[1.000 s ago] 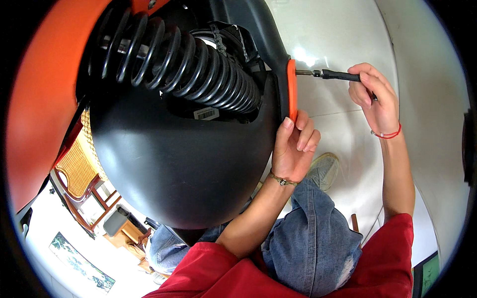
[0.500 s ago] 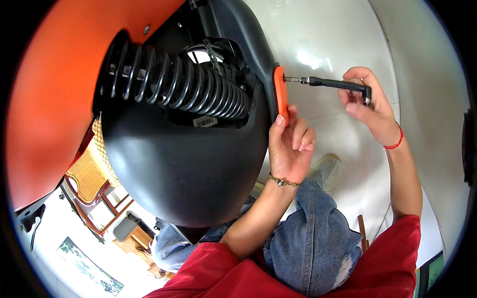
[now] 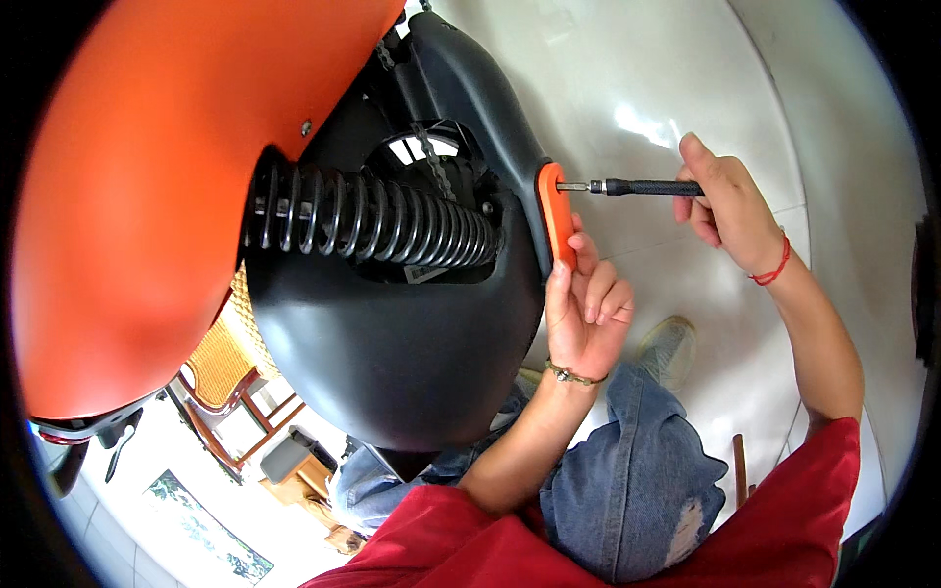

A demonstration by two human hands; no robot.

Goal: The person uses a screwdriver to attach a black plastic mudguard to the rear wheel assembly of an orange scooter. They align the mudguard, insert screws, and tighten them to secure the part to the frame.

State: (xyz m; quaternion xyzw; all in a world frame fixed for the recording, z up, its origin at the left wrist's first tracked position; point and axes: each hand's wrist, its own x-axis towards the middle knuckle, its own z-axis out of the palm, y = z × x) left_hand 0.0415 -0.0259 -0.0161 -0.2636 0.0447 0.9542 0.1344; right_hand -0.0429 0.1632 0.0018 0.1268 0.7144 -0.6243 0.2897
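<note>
My left hand (image 3: 586,318) pinches the lower end of a small orange plastic cover (image 3: 560,211) between thumb and fingers. The cover lies against the side of a black swingarm (image 3: 485,88) on an orange motorbike. My right hand (image 3: 727,201) is closed round the handle end of a slim black screwdriver (image 3: 642,187), thumb pointing up. The screwdriver lies level, and its silver bit meets the cover near its upper end. Whatever fastener sits under the bit is hidden.
Left of my hands are a black coil-spring shock absorber (image 3: 377,218), a rounded black fender (image 3: 392,343) and an orange body panel (image 3: 176,167). A chain (image 3: 433,162) shows behind the spring. A wooden chair (image 3: 223,367) stands at lower left. My jeans-clad knee (image 3: 627,480) is below my hands.
My right hand has closed over the screwdriver's bent end, which showed between spread fingers before. The motorbike and both hands sit slightly lower and further right in view. The bit stays at the cover.
</note>
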